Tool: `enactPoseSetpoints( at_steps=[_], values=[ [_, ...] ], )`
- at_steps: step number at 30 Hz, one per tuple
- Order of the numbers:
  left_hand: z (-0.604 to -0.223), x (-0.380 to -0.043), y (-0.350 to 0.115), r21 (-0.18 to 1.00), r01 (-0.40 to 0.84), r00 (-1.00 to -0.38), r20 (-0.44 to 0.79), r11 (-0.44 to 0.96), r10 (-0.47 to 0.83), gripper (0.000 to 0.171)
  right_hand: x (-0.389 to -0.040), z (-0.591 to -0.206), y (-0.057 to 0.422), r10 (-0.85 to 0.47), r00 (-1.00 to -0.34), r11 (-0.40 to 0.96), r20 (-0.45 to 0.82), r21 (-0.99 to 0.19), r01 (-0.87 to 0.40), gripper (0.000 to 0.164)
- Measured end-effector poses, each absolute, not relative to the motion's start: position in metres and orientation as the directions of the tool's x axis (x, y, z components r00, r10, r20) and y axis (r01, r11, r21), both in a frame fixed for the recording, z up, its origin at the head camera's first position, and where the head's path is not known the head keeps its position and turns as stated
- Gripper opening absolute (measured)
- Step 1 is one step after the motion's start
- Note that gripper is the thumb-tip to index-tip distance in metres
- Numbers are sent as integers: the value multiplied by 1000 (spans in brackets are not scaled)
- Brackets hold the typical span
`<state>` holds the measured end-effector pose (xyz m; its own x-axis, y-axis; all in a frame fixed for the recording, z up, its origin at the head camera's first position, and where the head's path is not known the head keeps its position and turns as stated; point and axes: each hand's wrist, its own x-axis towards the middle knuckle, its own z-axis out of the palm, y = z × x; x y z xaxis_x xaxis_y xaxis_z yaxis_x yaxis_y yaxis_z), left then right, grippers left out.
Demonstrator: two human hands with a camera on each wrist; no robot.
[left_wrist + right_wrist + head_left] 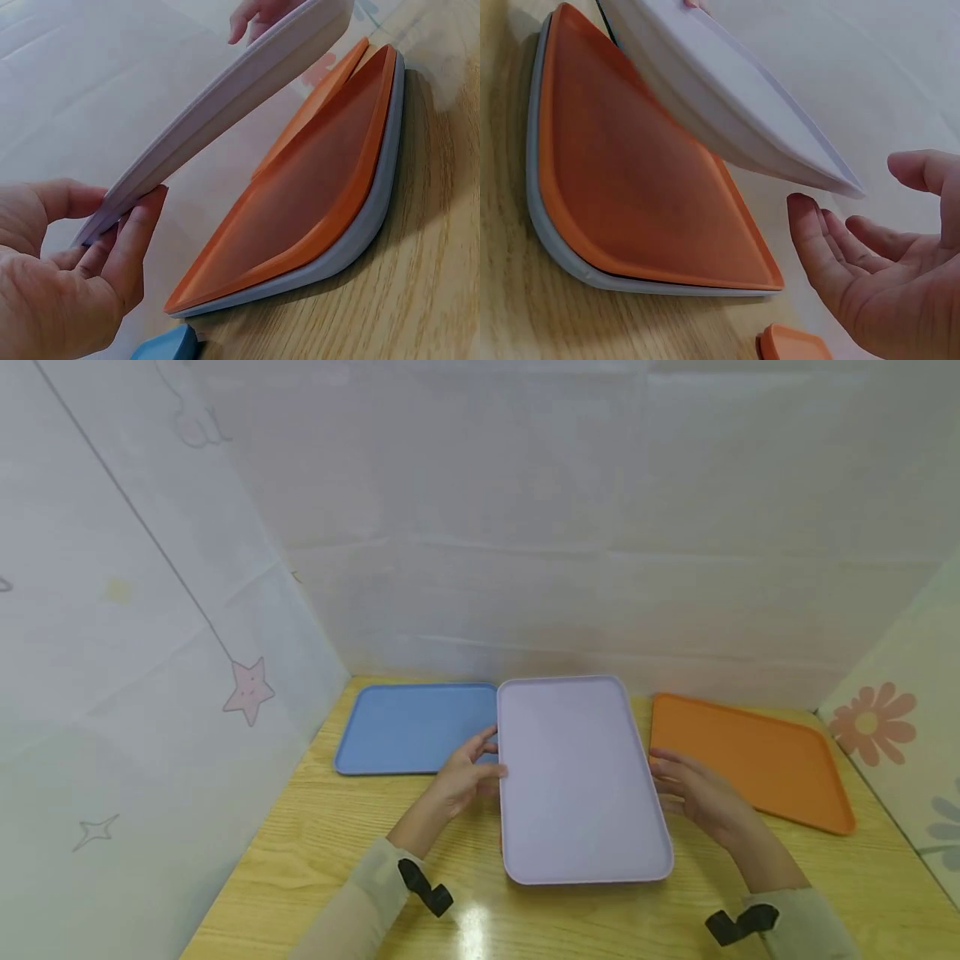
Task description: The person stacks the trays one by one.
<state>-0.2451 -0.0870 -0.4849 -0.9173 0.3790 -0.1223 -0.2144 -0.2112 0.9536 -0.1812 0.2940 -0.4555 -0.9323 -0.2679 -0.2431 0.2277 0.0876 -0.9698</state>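
Observation:
My left hand (467, 778) pinches the left edge of a lavender tray (577, 785), thumb on top and fingers beneath, as the left wrist view shows. The tray is raised and tilted. Below it, in both wrist views, lies another orange tray (315, 195) stacked on a greyish tray (341, 271); the head view hides nearly all of this pair. At the lavender tray's right edge is my right hand (701, 797). Its fingers are loosely bent and its thumb stands apart, with fingertips just below the rim in the right wrist view.
A blue tray (412, 727) lies at the back left of the wooden table (300, 860). On the right, an orange tray (750, 760) lies at an angle. Pale printed sheets (525, 527) hang behind and on both sides.

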Motion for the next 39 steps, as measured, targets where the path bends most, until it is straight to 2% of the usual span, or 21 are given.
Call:
enactPoseSetpoints(
  at_steps=[17, 25, 39],
  values=[
    [-486, -250, -89, 957, -263, -853, -173, -121, 492, 84, -190, -468, 290, -236, -929, 100, -284, -958, 267, 73],
    [-486, -254, -87, 971, -234, -865, -189, -41, 466, 83, -192, -475, 286, -194, -934, 111, -299, -953, 282, 73],
    [-496, -272, -75, 972, -199, -866, -234, 124, 442, 82, -205, -487, 288, -107, -932, 235, -347, -920, 315, 72]
  ],
)
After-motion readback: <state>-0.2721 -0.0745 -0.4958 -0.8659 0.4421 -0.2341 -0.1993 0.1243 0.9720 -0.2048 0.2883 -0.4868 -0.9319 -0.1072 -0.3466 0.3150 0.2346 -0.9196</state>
